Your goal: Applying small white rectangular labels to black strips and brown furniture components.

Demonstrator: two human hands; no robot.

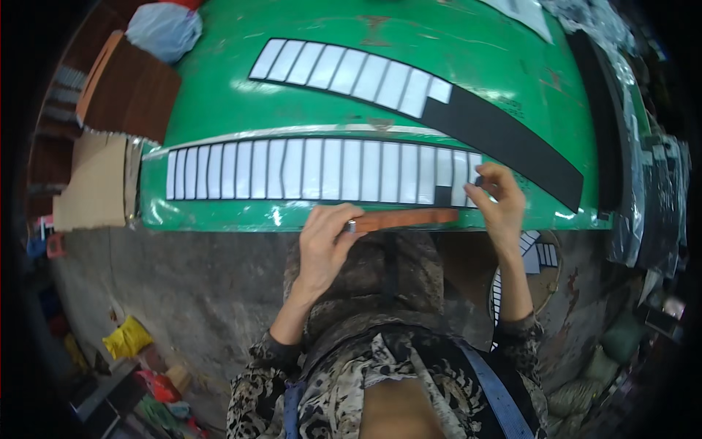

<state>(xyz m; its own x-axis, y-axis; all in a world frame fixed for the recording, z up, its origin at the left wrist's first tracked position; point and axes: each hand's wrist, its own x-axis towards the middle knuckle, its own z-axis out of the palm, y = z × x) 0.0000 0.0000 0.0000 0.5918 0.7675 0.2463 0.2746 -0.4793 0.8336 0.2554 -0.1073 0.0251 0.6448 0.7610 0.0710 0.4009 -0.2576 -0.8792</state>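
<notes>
Along the near edge of the green table lies a long black strip with a row of white rectangular pieces (314, 170). At its right end my right hand (503, 205) is closed, thumb and fingertips together around a small dark bit at the strip's edge. My left hand (325, 235) grips a long flat orange-brown bar (409, 218) with a metallic bit at the held end; the bar lies along the table's front edge, just below the strip. Farther back, a second black strip (512, 139) slants down to the right. White pieces cover its left part, and its right part is plain black.
Cardboard (95, 183) and a brown box (131, 88) flank the green table (219, 110) at left, near a white plastic bag (164, 31). Dark plastic-wrapped strips (621, 146) line the right side. A round container (545, 285) with striped pieces stands below my right forearm.
</notes>
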